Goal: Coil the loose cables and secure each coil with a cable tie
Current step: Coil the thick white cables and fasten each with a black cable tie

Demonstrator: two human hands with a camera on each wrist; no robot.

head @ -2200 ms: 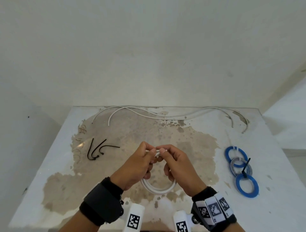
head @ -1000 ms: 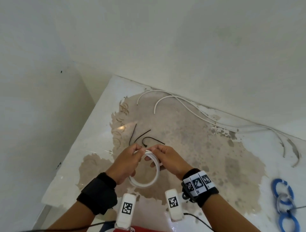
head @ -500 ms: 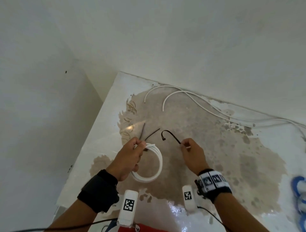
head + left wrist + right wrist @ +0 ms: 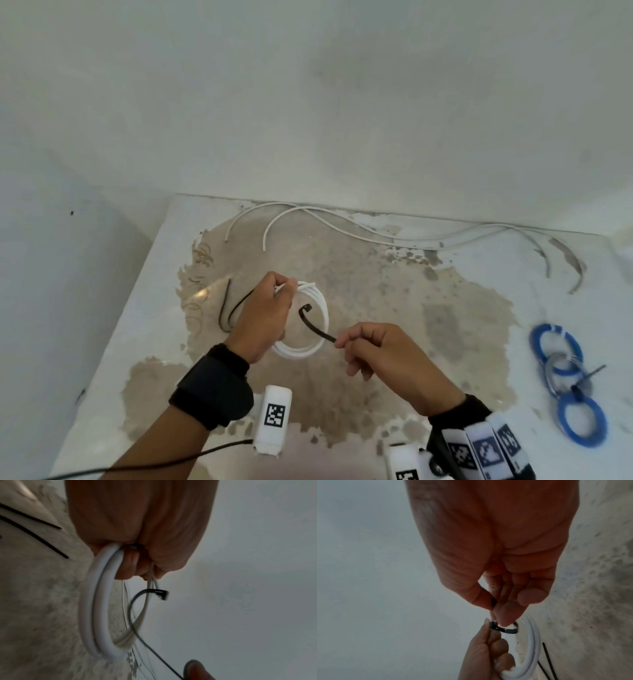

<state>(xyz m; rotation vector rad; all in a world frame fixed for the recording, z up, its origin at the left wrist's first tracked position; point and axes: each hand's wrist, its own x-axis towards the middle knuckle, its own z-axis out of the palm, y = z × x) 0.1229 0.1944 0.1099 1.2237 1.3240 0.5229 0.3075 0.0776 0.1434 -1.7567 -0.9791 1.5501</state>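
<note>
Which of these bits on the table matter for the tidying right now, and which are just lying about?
In use: white coil in left hand; black tie in right hand.

Lying about: spare ties, loose white cables, blue coils.

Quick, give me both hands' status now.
Left hand: grips the white cable coil.
Right hand: pinches a black cable tie.

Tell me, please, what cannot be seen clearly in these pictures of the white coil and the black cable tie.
- Head view: the left hand covers the coil's pinched top and part of the spare ties.
- Right wrist view: the right hand's fingers hide the held end of the cable tie.
- Left wrist view: motion blur; whether the tie passes through the coil cannot be told.
</note>
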